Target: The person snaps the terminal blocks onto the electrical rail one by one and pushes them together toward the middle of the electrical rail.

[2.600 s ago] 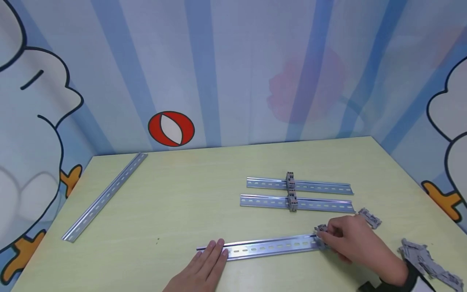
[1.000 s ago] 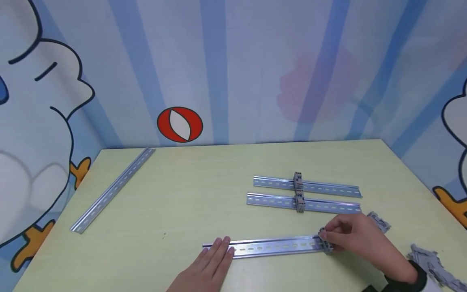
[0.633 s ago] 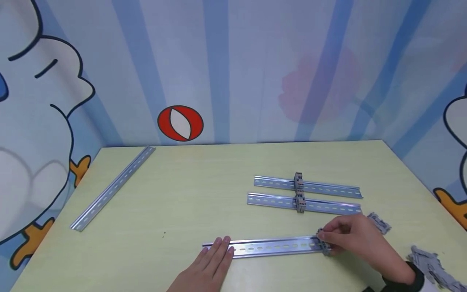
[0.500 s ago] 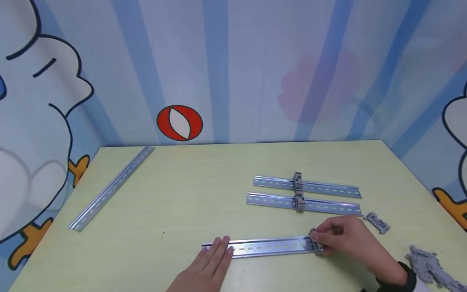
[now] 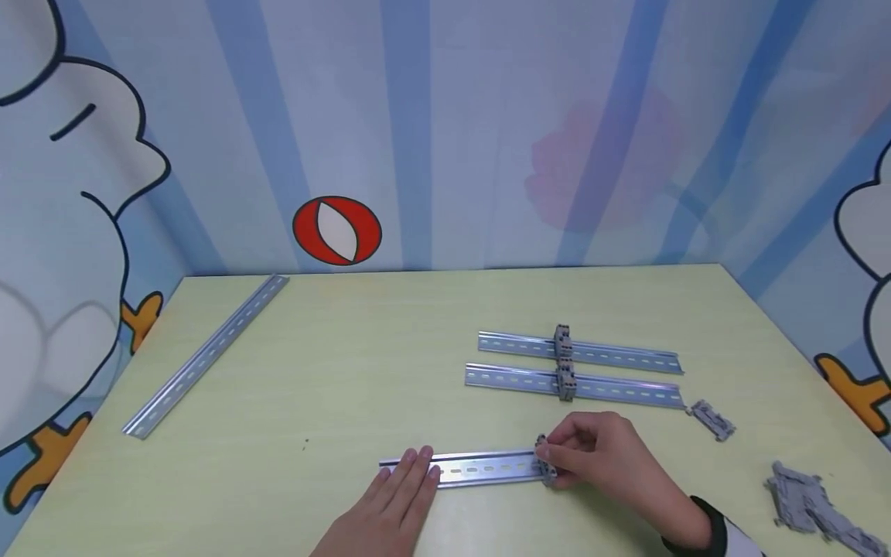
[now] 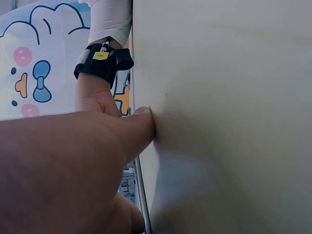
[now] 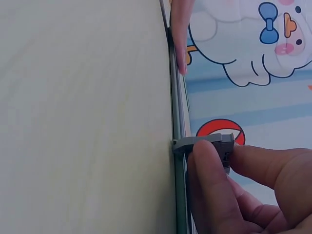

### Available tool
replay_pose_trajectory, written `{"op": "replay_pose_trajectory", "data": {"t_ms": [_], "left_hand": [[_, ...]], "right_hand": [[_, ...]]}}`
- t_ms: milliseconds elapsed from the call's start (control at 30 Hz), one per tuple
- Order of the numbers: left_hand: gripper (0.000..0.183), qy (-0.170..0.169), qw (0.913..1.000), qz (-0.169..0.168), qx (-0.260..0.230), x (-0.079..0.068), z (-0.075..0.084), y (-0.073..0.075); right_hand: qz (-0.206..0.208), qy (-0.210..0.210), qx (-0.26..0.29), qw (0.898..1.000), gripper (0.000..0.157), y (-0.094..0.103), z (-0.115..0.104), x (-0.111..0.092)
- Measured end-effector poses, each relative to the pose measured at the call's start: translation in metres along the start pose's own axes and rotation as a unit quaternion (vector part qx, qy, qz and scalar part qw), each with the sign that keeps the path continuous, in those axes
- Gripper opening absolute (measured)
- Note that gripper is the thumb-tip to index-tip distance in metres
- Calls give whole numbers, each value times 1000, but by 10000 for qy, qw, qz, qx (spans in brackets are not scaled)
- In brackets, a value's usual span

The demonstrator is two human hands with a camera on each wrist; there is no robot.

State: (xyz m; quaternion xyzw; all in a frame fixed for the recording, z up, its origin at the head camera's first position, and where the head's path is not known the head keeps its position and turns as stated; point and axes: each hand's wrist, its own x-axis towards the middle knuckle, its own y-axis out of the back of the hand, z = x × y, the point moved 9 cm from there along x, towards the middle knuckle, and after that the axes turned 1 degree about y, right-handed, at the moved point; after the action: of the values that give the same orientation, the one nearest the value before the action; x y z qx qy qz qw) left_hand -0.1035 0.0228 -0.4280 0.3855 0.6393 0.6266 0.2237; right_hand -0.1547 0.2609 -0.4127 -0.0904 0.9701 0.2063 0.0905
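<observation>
My left hand [image 5: 383, 503] lies flat with straight fingers over the left end of a slotted metal DIN rail [image 5: 487, 468] near the front of the table. Between thumb and fingers my right hand [image 5: 612, 464] pinches a thin grey terminal block [image 5: 545, 463], which sits across this rail. In the right wrist view the terminal block [image 7: 225, 145] stands on the rail's edge, thumb and fingers on either side. The right hand hides the rail beyond the block. The left wrist view shows mostly the left thumb [image 6: 139, 129] and bare tabletop.
Behind lie two parallel rails [image 5: 626, 357] [image 5: 626, 394], each with grey terminal blocks [image 5: 562, 342] [image 5: 566, 379] near the middle. One loose block [image 5: 713, 420] and a pile of grey blocks [image 5: 797, 495] are at right. Another rail [image 5: 209, 352] lies slanted at far left.
The right hand has slid the terminal block leftward along the rail from its right end, most of it in the last half second. The left hand keeps its place on the rail.
</observation>
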Motion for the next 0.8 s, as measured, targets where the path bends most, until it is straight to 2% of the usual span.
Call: {"op": "replay_pose_trajectory", "data": {"t_ms": [133,267,600,800], "left_hand": [[96,18,10000,-39,-47,-1,-1,1],[97,41,9995,-224,-204,0,0,0],[103,207,9925,-1001,-669,2,-2,-5],[105,294,9886,-1222,-829,2,-3,-6]], "right_hand": [[-67,74,144,9998,21,-9,-4,3],[-172,146,253,9994,21,-21,-9,8],[-308,189,311,9989,21,-45,-17,19],[-318,362,237,9986,19,-54,-22,23]]}}
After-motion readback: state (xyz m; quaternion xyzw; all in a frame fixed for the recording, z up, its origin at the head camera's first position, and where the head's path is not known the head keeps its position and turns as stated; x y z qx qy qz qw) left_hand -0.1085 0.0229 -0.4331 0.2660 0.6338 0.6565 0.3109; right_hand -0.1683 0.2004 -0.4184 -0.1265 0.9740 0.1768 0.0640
